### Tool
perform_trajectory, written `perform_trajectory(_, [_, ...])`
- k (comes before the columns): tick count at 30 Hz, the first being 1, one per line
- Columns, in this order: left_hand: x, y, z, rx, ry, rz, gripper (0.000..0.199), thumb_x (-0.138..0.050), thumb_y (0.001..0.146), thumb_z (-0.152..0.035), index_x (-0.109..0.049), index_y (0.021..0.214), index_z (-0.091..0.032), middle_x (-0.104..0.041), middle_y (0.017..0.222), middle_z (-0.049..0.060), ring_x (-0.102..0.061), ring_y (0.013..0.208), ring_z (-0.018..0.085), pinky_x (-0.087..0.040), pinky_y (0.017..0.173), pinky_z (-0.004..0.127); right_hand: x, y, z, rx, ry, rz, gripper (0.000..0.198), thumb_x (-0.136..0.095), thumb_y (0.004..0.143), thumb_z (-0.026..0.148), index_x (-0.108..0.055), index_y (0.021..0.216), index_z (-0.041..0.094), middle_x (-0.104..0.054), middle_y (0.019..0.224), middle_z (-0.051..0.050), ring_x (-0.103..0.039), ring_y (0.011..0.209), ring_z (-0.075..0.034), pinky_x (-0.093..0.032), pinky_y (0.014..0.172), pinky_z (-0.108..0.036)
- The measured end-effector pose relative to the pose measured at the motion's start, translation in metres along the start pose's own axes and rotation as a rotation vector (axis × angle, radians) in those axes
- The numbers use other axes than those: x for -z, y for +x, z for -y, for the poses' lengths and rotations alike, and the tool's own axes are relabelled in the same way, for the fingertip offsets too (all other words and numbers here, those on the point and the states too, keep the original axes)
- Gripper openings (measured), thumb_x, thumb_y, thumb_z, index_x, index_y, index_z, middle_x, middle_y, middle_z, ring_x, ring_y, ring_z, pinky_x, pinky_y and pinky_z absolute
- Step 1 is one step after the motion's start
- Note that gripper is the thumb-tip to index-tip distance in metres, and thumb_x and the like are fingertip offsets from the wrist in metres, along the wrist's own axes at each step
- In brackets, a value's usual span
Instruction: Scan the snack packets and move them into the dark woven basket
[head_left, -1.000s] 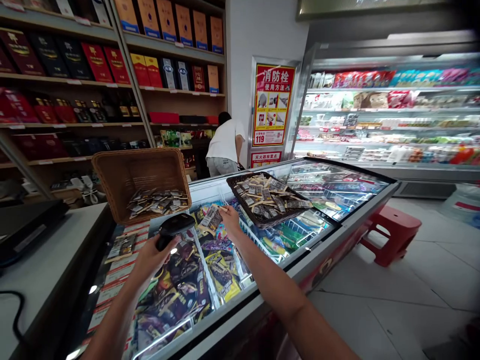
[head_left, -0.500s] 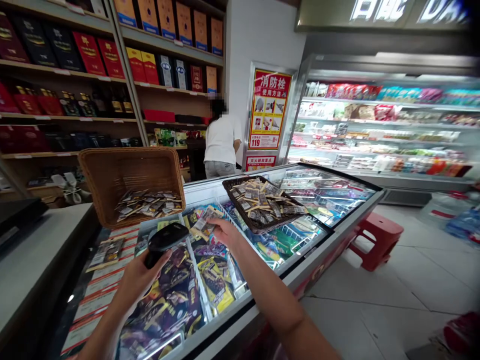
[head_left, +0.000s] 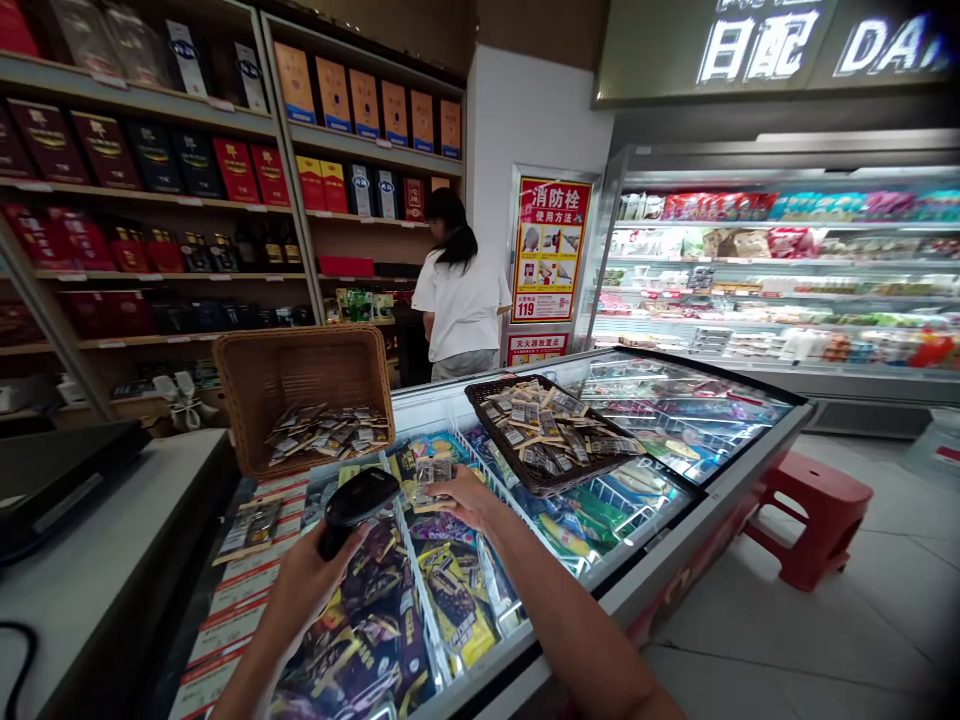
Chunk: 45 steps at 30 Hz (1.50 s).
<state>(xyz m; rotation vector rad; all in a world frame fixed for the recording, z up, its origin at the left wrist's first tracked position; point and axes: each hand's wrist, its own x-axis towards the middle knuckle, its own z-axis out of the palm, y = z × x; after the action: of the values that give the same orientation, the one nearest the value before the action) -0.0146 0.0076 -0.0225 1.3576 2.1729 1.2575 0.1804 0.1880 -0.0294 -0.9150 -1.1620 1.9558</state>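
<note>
My left hand [head_left: 311, 570] is wrapped round the handle of a black barcode scanner [head_left: 364, 497], held above the glass-topped freezer [head_left: 600, 590]. Its head points toward a small clear packet [head_left: 433, 472] with a printed label. Between its fingers and thumb, my right hand [head_left: 466, 495] pinches that packet. A dark woven tray [head_left: 517, 462] heaped with similar packets rests on the glass to the right. Behind my hands, a brown wicker basket [head_left: 300, 365] lies tipped toward me with more packets in it. Another few packets [head_left: 253, 527] lie on the freezer's left edge by the price labels.
A person in a white shirt [head_left: 466, 305] stands behind the freezer, facing the shelves [head_left: 187, 203] of boxes. A red stool [head_left: 814, 510] is on the floor at the right. A grey counter [head_left: 112, 540] runs along the left. A lit refrigerated display [head_left: 780, 270] stands behind.
The view has shifted, so everything sits lower and further right. The scanner and the pinched packet stay in my hands. The person in white has turned and straightened somewhat.
</note>
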Motion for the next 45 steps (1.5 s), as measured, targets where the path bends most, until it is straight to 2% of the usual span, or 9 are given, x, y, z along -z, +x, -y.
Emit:
perform_trajectory(6, [-0.003, 0.000, 0.002, -0.018, -0.064, -0.022, 0.064, -0.065, 0.071, -0.088, -0.064, 0.073, -0.024, -0.056, 0.046, -0.001, -0.056, 0.046, 0.021, -0.039, 0.047, 0.030, 0.008, -0.004, 0.007, 0.145, -0.133, -0.016, 0.054, -0.099, 0.043, 0.034, -0.066, 0.083, 0.020, -0.066, 0.072, 0.004, -0.058, 0.069, -0.014, -0.038, 0.063, -0.026])
perform_trajectory(11, [-0.006, 0.003, 0.009, -0.035, -0.021, -0.007, 0.065, -0.063, 0.071, -0.089, -0.064, 0.075, -0.024, -0.052, 0.047, -0.003, -0.052, 0.045, 0.020, -0.037, 0.046, 0.029, 0.008, -0.007, 0.014, 0.224, -0.059, -0.148, 0.054, -0.099, 0.045, 0.042, -0.067, 0.082, 0.020, -0.059, 0.067, 0.005, -0.050, 0.064, -0.012, -0.034, 0.058, -0.026])
perform_trajectory(17, [-0.009, 0.001, 0.010, -0.041, 0.027, 0.025, 0.062, -0.062, 0.073, -0.086, -0.063, 0.075, -0.024, -0.054, 0.050, -0.002, -0.055, 0.047, 0.021, -0.037, 0.049, 0.030, 0.009, -0.007, 0.016, 0.280, 0.065, -0.156, 0.060, -0.099, 0.049, 0.052, -0.072, 0.092, 0.020, -0.043, 0.057, 0.010, -0.038, 0.053, -0.009, -0.024, 0.048, -0.025])
perform_trajectory(22, [-0.008, -0.002, 0.000, -0.059, 0.068, 0.016, 0.059, -0.062, 0.074, -0.084, -0.065, 0.074, -0.025, -0.057, 0.051, -0.001, -0.058, 0.050, 0.022, -0.037, 0.049, 0.030, 0.009, 0.004, 0.007, 0.284, 0.135, -0.182, 0.057, -0.096, 0.052, 0.060, -0.066, 0.081, 0.022, -0.041, 0.055, 0.010, -0.040, 0.050, -0.009, -0.026, 0.045, -0.024])
perform_trajectory(30, [0.000, -0.013, -0.026, -0.083, 0.082, 0.053, 0.054, -0.063, 0.076, -0.078, -0.062, 0.073, -0.025, -0.057, 0.051, -0.001, -0.056, 0.051, 0.021, -0.037, 0.050, 0.030, 0.006, 0.000, 0.005, 0.271, 0.105, -0.175, 0.051, -0.089, 0.063, 0.060, -0.067, 0.088, 0.021, -0.042, 0.055, 0.010, -0.040, 0.050, -0.010, -0.027, 0.046, -0.025])
perform_trajectory(36, [-0.002, -0.013, -0.024, -0.082, 0.039, 0.084, 0.055, -0.064, 0.077, -0.077, -0.064, 0.079, -0.022, -0.055, 0.051, -0.003, -0.052, 0.051, 0.018, -0.036, 0.050, 0.028, 0.005, -0.006, 0.009, 0.292, 0.058, -0.178, 0.052, -0.086, 0.068, 0.064, -0.067, 0.093, 0.022, -0.044, 0.058, 0.009, -0.043, 0.054, -0.010, -0.029, 0.049, -0.026])
perform_trajectory(45, [0.000, -0.015, -0.026, -0.098, 0.022, 0.133, 0.054, -0.067, 0.077, -0.077, -0.056, 0.073, -0.024, -0.056, 0.053, -0.002, -0.052, 0.050, 0.017, -0.036, 0.049, 0.028, 0.011, -0.005, 0.012, 0.283, 0.080, -0.175, 0.051, -0.089, 0.071, 0.062, -0.065, 0.091, 0.022, -0.040, 0.057, 0.010, -0.042, 0.051, -0.010, -0.030, 0.047, -0.025])
